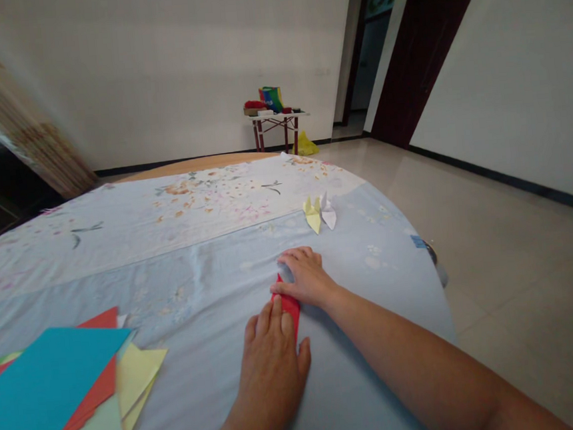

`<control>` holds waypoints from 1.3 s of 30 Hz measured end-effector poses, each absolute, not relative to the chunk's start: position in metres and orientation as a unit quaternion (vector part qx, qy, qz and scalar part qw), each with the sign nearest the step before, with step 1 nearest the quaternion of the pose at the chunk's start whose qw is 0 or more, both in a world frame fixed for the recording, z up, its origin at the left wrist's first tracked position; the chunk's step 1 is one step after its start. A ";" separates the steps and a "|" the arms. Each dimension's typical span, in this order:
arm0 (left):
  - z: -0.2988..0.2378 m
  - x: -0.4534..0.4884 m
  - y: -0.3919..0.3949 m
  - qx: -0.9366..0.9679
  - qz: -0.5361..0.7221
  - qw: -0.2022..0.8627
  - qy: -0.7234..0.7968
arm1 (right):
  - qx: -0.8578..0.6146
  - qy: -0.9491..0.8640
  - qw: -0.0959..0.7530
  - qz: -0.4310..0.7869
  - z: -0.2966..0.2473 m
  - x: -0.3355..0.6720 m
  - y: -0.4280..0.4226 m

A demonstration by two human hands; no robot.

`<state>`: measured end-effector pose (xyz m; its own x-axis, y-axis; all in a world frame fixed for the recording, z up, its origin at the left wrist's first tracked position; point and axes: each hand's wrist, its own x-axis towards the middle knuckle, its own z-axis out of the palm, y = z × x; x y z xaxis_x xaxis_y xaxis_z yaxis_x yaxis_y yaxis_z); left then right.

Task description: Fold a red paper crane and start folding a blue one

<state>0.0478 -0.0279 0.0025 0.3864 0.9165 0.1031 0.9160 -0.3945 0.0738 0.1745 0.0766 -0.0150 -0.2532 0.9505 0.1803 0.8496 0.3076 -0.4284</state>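
A folded piece of red paper lies on the round table's pale blue cloth. My left hand lies flat on its near end, fingers stretched out and pressing down. My right hand rests on its far end, fingers curled down onto the paper and holding it against the cloth. Most of the red paper is hidden under both hands.
A stack of coloured sheets lies at the near left. A yellow folded figure and a white one sit beyond my hands. The table edge curves off at the right above tiled floor. A small table with bags stands by the far wall.
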 end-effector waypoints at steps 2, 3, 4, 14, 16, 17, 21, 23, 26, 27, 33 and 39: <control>0.002 0.048 -0.028 0.833 0.066 0.005 0.550 | -0.581 -0.777 0.210 0.122 -0.016 0.175 0.078; 0.002 0.048 -0.027 0.833 0.067 0.005 0.550 | -0.583 -0.775 0.212 0.121 -0.016 0.175 0.078; 0.003 0.048 -0.027 0.833 0.066 0.006 0.550 | -0.586 -0.772 0.215 0.121 -0.017 0.175 0.079; 0.006 0.048 -0.027 0.836 0.051 0.015 0.546 | -0.639 -0.718 0.257 0.101 -0.020 0.175 0.093; 0.006 0.049 -0.027 0.835 0.051 0.011 0.548 | -0.644 -0.709 0.265 0.114 -0.019 0.177 0.095; 0.007 0.049 -0.027 0.835 0.050 0.010 0.549 | -0.642 -0.706 0.271 0.125 -0.018 0.179 0.095; 0.007 0.050 -0.027 0.835 0.053 0.010 0.548 | -0.619 -0.719 0.265 0.169 -0.014 0.184 0.093; 0.007 0.050 -0.027 0.836 0.059 0.008 0.545 | -0.614 -0.734 0.237 0.168 -0.012 0.185 0.091; 0.005 0.049 -0.027 0.835 0.068 0.002 0.545 | -0.616 -0.748 0.199 0.149 -0.011 0.182 0.092; 0.004 0.049 -0.027 0.835 0.069 0.000 0.547 | -0.618 -0.749 0.193 0.142 -0.011 0.180 0.093; 0.007 0.050 -0.028 0.835 0.061 0.013 0.547 | -0.639 -0.735 0.197 0.111 -0.008 0.175 0.102; 0.022 0.030 -0.015 0.858 0.083 0.095 0.497 | -0.596 -0.765 0.196 0.147 -0.007 0.186 0.084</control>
